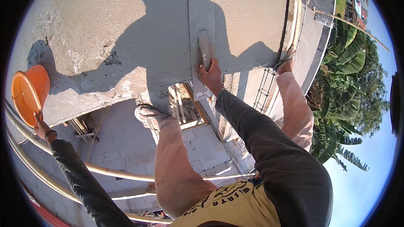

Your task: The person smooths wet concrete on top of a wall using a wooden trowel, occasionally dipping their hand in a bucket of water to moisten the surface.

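Observation:
My right hand (211,77) is wrapped round the handle of a long flat plastering float (202,14), which lies on the smooth wet concrete (256,17). The float's near end sticks out past the concrete's edge. Out to the left, my left hand (41,128) grips an orange plastic dipper (38,83) by its rim side. The dipper is tilted beside the rougher concrete, and I cannot tell what it contains. My shadow falls across the slab and over part of the float.
My sandalled left foot (149,115) stands at the slab's near edge, the right foot (286,63) by the formwork board (293,14). Below the edge are a deep drop, a block wall (126,141) and bamboo poles (105,170). Rebar cage (264,86) and banana plants (345,92) lie right.

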The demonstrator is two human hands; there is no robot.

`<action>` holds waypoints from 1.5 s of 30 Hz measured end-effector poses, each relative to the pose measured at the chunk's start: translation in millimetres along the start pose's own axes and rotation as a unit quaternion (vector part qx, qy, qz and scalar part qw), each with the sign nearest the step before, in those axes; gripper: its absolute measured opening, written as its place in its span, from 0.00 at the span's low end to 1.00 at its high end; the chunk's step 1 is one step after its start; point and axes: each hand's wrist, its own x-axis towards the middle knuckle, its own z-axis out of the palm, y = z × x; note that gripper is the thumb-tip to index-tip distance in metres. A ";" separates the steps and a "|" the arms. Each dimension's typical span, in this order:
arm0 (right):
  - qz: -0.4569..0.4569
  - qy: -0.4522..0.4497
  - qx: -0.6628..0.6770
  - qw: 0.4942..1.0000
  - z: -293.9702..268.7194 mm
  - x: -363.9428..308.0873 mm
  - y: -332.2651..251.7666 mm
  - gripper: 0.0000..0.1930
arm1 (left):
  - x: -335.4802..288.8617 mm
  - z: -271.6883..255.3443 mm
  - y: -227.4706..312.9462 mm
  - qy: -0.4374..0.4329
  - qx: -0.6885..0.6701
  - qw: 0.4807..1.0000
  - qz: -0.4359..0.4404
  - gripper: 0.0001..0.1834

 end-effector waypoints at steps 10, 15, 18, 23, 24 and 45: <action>0.011 0.030 -0.143 0.989 -45.4 137.9 -51.3 0.25 | 10.8 -7.9 14.8 0.067 0.138 0.984 -0.092 0.45; 0.138 0.075 -0.082 0.984 -57.5 179.2 9.8 0.28 | 6.8 10.2 28.7 0.086 -0.215 0.963 -0.138 0.29; 0.084 0.083 -0.123 0.985 -51.6 188.9 12.5 0.31 | 27.5 1.1 12.3 0.102 -0.286 0.940 -0.157 0.23; 0.122 0.081 -0.176 0.973 -52.4 195.6 8.7 0.30 | 29.8 6.4 0.2 0.110 -0.325 0.923 -0.177 0.23; 0.107 0.089 -0.178 0.974 -51.9 195.4 11.7 0.30 | 25.5 6.4 0.1 0.108 -0.327 0.921 -0.181 0.23; 0.120 0.022 -0.093 0.988 -57.0 177.5 -35.3 0.27 | -32.1 -38.9 50.1 0.090 -0.254 0.935 -0.229 0.46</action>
